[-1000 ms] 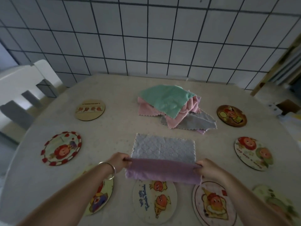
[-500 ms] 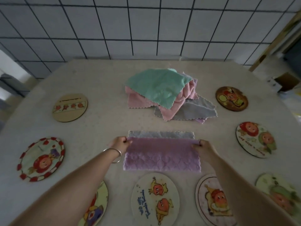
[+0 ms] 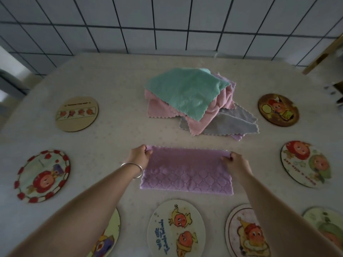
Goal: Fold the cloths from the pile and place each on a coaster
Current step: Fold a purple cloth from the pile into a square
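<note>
A purple cloth (image 3: 187,172) lies folded in half on the table in front of me, its fold along the near side. My left hand (image 3: 139,155) pinches its far left corner. My right hand (image 3: 234,161) pinches its far right corner. Behind it sits the pile of cloths (image 3: 193,101), a green one on top of pink, grey and purple ones. Round picture coasters ring the table: one near centre (image 3: 176,229), one near right (image 3: 246,232), one at the left with a red border (image 3: 42,176), one at the right (image 3: 306,163).
More coasters lie at the far left (image 3: 77,114), far right (image 3: 278,109), near left (image 3: 105,238) and near right corner (image 3: 326,225). A tiled wall (image 3: 167,25) rises behind the table (image 3: 111,75). Wooden furniture (image 3: 326,51) stands at the right.
Both hands carried the cloth's near edge away from me over its far edge, so the grey underside is covered and the cloth lies folded in half. The camera tilted down.
</note>
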